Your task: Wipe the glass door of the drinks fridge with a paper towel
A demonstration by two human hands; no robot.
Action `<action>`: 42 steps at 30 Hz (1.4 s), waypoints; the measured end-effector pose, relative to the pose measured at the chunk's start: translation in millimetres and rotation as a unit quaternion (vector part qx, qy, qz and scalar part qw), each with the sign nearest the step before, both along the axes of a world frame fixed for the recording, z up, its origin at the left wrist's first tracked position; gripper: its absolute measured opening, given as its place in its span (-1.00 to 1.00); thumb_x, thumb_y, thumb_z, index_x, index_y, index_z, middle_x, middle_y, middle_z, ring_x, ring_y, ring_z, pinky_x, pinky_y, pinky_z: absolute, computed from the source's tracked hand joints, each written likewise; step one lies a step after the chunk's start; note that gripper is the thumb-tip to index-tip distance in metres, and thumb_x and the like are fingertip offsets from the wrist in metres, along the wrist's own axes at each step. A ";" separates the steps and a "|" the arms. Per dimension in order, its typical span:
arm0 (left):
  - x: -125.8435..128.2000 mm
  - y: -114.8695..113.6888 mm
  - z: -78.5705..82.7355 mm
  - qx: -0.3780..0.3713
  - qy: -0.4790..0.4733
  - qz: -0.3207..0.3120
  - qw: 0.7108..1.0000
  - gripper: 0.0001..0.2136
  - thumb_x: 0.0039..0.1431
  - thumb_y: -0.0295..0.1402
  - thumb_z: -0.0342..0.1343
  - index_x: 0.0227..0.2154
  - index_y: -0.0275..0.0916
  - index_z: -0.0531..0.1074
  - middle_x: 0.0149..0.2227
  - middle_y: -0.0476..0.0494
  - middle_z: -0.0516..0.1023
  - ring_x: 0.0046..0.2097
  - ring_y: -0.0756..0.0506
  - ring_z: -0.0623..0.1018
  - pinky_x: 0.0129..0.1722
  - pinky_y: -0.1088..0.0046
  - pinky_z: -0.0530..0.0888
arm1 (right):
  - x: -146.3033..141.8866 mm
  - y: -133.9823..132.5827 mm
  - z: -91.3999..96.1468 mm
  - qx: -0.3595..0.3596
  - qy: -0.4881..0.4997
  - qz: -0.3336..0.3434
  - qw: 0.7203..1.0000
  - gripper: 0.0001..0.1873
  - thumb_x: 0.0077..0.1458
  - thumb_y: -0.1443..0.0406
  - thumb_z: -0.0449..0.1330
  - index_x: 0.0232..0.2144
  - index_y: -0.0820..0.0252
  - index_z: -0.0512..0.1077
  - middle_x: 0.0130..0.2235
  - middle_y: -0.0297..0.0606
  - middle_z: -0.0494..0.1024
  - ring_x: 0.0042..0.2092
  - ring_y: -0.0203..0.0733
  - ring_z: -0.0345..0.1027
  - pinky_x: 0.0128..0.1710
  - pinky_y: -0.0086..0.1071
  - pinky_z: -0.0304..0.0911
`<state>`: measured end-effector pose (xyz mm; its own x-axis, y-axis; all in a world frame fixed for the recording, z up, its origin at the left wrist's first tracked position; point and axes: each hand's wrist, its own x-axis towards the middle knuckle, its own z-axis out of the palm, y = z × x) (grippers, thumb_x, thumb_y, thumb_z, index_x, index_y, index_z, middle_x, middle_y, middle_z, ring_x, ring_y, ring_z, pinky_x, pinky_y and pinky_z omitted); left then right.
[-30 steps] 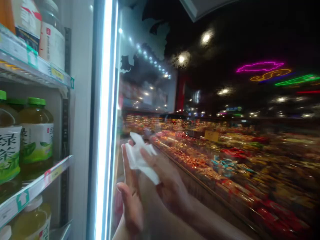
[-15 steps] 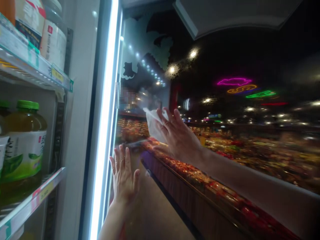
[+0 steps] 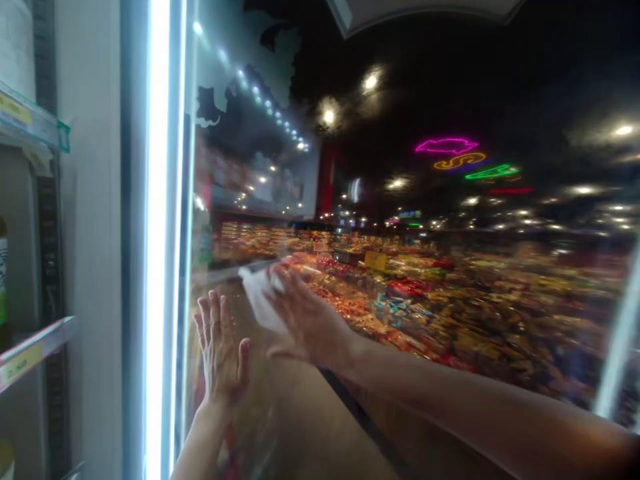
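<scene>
The person's right hand [image 3: 310, 322] reaches in from the right of the view, its fingers loosely together in a narrow grip that pins a crumpled white paper tissue [image 3: 259, 299] against a tall clear glass door [image 3: 240, 173]. The tissue sits under the fingertips and pokes out to their left, touching the glass. The left hand [image 3: 220, 350] stands upright just beside it, open with fingers spread, holding nothing, its back toward the camera and its palm apparently flat on the glass. Left of both hands runs a bright white LED light strip [image 3: 159, 233] along a pale grey door frame. Further left, a grey metal shelf edge [image 3: 30, 117] with a green-tabbed label strip sits above a lower shelf edge carrying a yellow price label [image 3: 20, 363]. Beyond the glass, long counters of brightly packed food [image 3: 415, 313] stretch away, blurred, under a black ceiling with round spotlights [image 3: 370, 81] and pink, yellow and green neon signs [image 3: 447, 145].
</scene>
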<state>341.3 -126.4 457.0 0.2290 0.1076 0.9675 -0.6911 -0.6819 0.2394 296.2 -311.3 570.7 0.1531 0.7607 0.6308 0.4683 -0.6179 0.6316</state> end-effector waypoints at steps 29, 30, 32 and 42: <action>-76.1 -171.2 -41.6 0.203 -0.025 -0.030 0.978 -0.25 0.33 -0.25 -0.04 0.46 -0.21 -0.26 0.49 -0.26 -0.07 0.51 -0.30 -0.23 0.46 -0.17 -0.24 | -107.1 -247.0 -147.1 0.312 -0.065 -0.293 0.902 0.03 0.30 0.04 0.09 0.46 0.43 -0.43 0.48 0.33 -0.28 0.45 0.58 -0.29 0.22 0.47 0.12; -76.5 -168.6 -46.2 0.207 -0.019 -0.026 0.978 -0.25 0.32 -0.26 -0.03 0.46 -0.20 -0.26 0.49 -0.26 -0.07 0.51 -0.30 -0.23 0.46 -0.18 -0.24 | -107.7 -248.2 -136.4 0.325 -0.068 -0.296 0.895 0.03 0.31 0.04 0.08 0.46 0.43 -0.44 0.48 0.32 -0.35 0.46 0.59 -0.33 0.22 0.47 0.10; -77.5 -161.5 -56.4 0.218 -0.002 -0.018 0.976 -0.23 0.31 -0.29 0.00 0.46 -0.18 -0.25 0.49 -0.25 -0.06 0.51 -0.31 -0.24 0.46 -0.19 -0.24 | -111.7 -246.7 -138.1 0.323 -0.067 -0.298 0.896 0.03 0.31 0.04 0.07 0.46 0.41 -0.46 0.48 0.29 -0.47 0.46 0.61 -0.39 0.21 0.48 0.11; -79.1 -129.7 -91.6 0.267 -0.003 -0.034 0.963 -0.20 0.27 -0.36 0.07 0.46 -0.13 -0.23 0.51 -0.10 -0.14 0.51 -0.23 -0.28 0.48 -0.08 -0.29 | -127.6 -206.5 -200.8 0.329 -0.062 -0.347 0.876 -0.06 0.35 0.05 -0.05 0.46 0.44 -0.44 0.49 0.22 -0.45 0.48 0.50 -0.44 0.14 0.35 0.31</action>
<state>262.2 -256.1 365.4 0.2114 -0.4202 0.8824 -0.7383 -0.6603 -0.1376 168.6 -517.8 370.0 0.3334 -0.0236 0.9425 -0.2127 -0.9758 0.0508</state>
